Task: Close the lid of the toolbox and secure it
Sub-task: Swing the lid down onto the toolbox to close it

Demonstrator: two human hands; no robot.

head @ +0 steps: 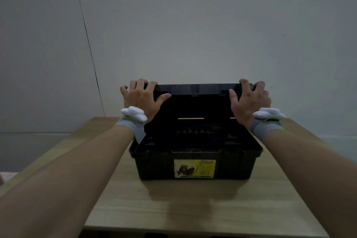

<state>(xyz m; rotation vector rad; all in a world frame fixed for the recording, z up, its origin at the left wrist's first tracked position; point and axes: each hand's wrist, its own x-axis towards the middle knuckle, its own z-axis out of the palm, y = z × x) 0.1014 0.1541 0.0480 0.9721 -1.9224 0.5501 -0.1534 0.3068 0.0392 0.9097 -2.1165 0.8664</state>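
Observation:
A black plastic toolbox (195,162) with a yellow label on its front stands in the middle of the wooden table. Its lid (201,94) is raised, standing nearly upright behind the open body. My left hand (142,95) grips the lid's upper left corner, fingers over the top edge and thumb on the inner face. My right hand (249,96) grips the upper right corner the same way. The inside of the box is dark; a tray-like insert shows faintly. No latches can be made out.
The light wooden table (193,208) reaches to a plain grey wall behind the box. Both wrists carry grey bands with white trackers. The table's front edge runs along the bottom of the view.

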